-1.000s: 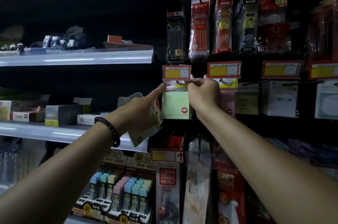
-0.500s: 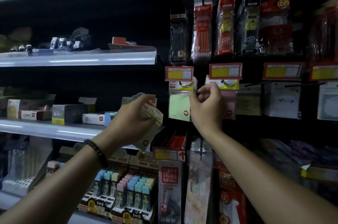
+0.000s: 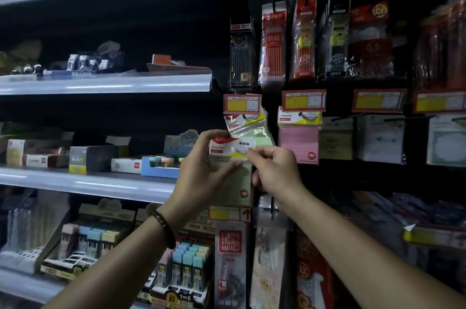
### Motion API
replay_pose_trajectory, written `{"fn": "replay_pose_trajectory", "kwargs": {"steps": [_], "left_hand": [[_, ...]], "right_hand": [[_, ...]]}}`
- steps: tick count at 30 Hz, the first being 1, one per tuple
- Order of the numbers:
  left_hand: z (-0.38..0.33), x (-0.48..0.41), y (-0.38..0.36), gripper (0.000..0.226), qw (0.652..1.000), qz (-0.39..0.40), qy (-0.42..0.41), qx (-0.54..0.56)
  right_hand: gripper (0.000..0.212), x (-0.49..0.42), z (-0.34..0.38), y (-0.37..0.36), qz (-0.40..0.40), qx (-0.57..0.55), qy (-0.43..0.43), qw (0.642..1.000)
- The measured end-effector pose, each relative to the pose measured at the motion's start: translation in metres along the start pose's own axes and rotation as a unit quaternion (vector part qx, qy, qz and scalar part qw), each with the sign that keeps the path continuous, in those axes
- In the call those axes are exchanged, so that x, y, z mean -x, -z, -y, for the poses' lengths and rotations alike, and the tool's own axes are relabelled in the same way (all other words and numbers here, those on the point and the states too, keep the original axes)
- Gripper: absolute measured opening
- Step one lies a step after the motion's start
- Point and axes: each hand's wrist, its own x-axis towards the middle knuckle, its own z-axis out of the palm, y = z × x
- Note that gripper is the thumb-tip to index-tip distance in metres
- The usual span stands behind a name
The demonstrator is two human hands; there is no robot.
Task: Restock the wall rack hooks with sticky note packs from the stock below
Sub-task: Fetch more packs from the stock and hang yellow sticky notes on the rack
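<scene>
- The left hand (image 3: 201, 165) grips a green sticky note pack (image 3: 235, 182) by its left edge, thumb on top and fingers across the front.
- The right hand (image 3: 274, 172) pinches the right end of the pack's header card (image 3: 230, 147).
- The pack is flat and square in glossy clear wrap, with a red, white and yellow header, and is held in front of the rack below the hooks.
- Just above, a matching green pack (image 3: 249, 124) hangs tilted under a red and yellow price tag (image 3: 242, 104).
- A pink pack (image 3: 298, 143) hangs beside it.
- To the left, an open blue cardboard box (image 3: 158, 170) of small pastel items sits on a grey shelf (image 3: 100, 184).
</scene>
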Motion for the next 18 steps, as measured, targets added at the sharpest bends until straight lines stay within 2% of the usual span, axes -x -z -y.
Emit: {"fn": "replay_pose_trajectory", "kwargs": {"steps": [4,8,13,18], "left_hand": [[0.005,-0.004,-0.004,0.058,0.999,0.004,0.005,-0.049],[0.014,-0.014,-0.005,0.073,0.994,0.030,0.013,-0.106],[0.024,-0.024,-0.009,0.082,0.988,0.028,-0.007,-0.155],[0.025,-0.030,-0.012,0.089,0.991,0.031,-0.011,-0.130]], "right_hand": [[0.024,-0.016,0.006,0.002,-0.055,0.049,0.059,0.996],[0.023,-0.035,0.009,-0.001,-0.107,0.067,0.084,0.988],[0.011,-0.051,0.006,-0.004,-0.150,0.081,0.104,0.980],[0.027,-0.061,0.007,-0.003,-0.179,0.101,0.109,0.973]]}}
